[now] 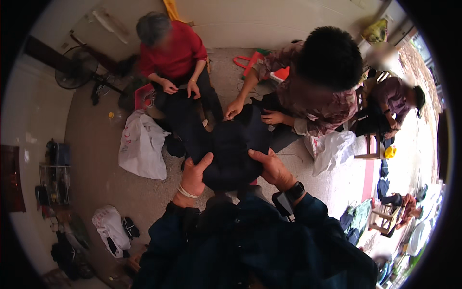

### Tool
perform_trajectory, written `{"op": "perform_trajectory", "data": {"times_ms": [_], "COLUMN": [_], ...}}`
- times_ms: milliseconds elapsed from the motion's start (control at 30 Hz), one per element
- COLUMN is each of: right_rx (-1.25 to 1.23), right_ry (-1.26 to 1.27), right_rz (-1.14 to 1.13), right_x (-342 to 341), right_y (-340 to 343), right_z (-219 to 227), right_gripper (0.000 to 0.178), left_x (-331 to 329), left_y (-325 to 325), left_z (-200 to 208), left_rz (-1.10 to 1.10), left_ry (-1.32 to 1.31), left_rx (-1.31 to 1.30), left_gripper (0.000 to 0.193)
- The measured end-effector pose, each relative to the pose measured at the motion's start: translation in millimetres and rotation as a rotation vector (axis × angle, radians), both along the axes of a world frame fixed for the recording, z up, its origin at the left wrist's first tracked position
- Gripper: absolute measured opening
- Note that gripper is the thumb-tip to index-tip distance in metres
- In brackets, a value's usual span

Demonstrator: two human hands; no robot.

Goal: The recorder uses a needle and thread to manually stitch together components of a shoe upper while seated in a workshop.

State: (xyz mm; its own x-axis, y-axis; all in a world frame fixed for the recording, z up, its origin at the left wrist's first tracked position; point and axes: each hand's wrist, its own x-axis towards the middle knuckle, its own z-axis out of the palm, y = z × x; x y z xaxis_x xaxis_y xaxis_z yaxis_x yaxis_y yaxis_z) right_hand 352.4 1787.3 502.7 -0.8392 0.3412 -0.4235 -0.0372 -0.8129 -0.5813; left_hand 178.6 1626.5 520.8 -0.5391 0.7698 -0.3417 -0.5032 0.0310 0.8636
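Observation:
A piece of dark navy cloth is spread in front of my body, its kind of garment unclear. My left hand, with a pale band at the wrist, grips its left edge, thumb on top. At the right edge my right hand holds the same cloth, thumb above and fingers mostly hidden beneath; a dark watch is on that wrist. Beyond my hands, dark cloth continues toward two seated people. A co-worker's hand pinches at the far part, and the person in red works on dark cloth across the lap.
White plastic bags stand on the floor at left, with another white bag at right. A standing fan is at the far left. A red bag lies behind the co-workers. More people sit on stools along the right.

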Motion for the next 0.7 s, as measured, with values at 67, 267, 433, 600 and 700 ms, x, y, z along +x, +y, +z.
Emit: {"op": "perform_trajectory", "data": {"times_ms": [67, 267, 433, 600, 700], "right_rx": [-0.150, -0.129, 0.064, 0.296, 0.303], "right_ry": [0.062, 0.149, 0.113, 0.172, 0.041], "right_rz": [-0.012, 0.114, 0.250, 0.210, 0.192], "right_x": [0, -18, -48, -74, -89], "right_y": [-15, -68, -131, -207, -235], "right_z": [14, 45, 66, 84, 97], "right_gripper": [0.036, 0.037, 0.037, 0.041, 0.042], "left_x": [5, -3, -27, -44, -38], "left_y": [-15, -83, -171, -246, -281], "left_z": [11, 33, 42, 54, 75], "left_rz": [0.048, 0.102, 0.068, 0.092, 0.225], "left_ry": [0.013, -0.525, -0.276, 0.086, 0.197], "left_rx": [-0.060, 0.115, 0.218, 0.205, 0.193], "left_gripper": [0.027, 0.033, 0.039, 0.047, 0.047]}}
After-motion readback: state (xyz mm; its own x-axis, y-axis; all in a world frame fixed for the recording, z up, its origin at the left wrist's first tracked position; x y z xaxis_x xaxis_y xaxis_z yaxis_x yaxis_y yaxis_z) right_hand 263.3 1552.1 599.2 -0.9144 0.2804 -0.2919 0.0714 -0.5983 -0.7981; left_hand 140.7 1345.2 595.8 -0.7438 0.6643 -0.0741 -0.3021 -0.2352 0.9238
